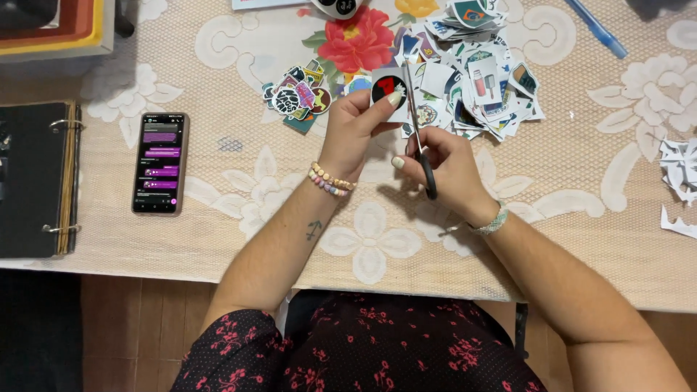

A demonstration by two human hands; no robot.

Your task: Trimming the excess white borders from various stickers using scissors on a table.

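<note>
At a lace-covered table (239, 239), my left hand (356, 127) pinches a round sticker (389, 88), black with a red mark, thumb and fingertips closed on its edge so the paper stays taut and lifted clear of the cloth. My right hand (443, 163) is closed through the dark handles of the scissors (417, 127), blades pointing away from me and running up beside the sticker's right edge; whether the blades are biting the paper or only touching it, I cannot quite tell from this angle. Both wrists hover above the table, forearms angled inward so the hands meet in front of my chest, the left wrist wearing bead bracelets, the right a pale woven band.

Just beyond my hands lies a heap of uncut sticker sheets (475, 80), near enough to draw from, with a smaller cluster of cut stickers (298, 94) set apart to the left. White paper scraps (679, 174) gather at the right edge. A phone (160, 163) lies face up, screen lit, well to my left beside a black ring binder (36, 178); a blue pen (597, 27) rests at the far side.
</note>
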